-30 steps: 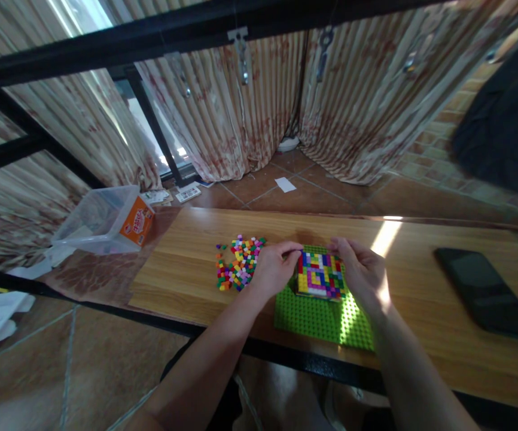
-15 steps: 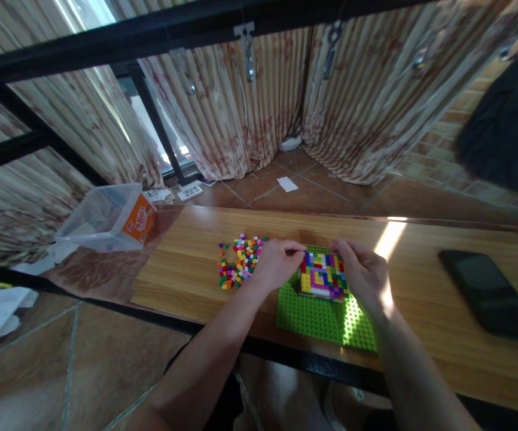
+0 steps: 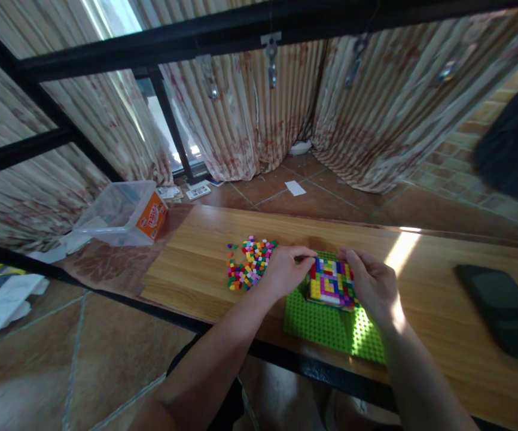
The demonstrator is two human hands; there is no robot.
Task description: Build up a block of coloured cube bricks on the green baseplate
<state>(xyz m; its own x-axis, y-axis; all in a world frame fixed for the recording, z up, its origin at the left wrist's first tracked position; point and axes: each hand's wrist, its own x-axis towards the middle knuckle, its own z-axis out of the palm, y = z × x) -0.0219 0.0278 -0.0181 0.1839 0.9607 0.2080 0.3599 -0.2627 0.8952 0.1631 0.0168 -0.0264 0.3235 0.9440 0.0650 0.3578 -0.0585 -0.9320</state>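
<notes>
A block of colourful toy building bricks sits on the back part of a green studded baseplate. At its back left corner is my left hand, thumb and forefinger pinched together; anything tiny between the tips is hidden. My right hand is closed along the block's right side, with its thumb and forefinger at the back right corner. Its other fingers are mostly out of sight. Left of my left hand lies a loose pile of small bricks in many colours, partly covered by that hand.
The wooden table carries a dark phone or tablet at the right. At the table's left end stands a clear plastic bin with an orange label. A black metal bar crosses in front of curtains. Paper lies on the tiled floor.
The whole view has shifted, so everything appears slightly further right. Both hands stay at the block's back corners, with little visible movement against it.
</notes>
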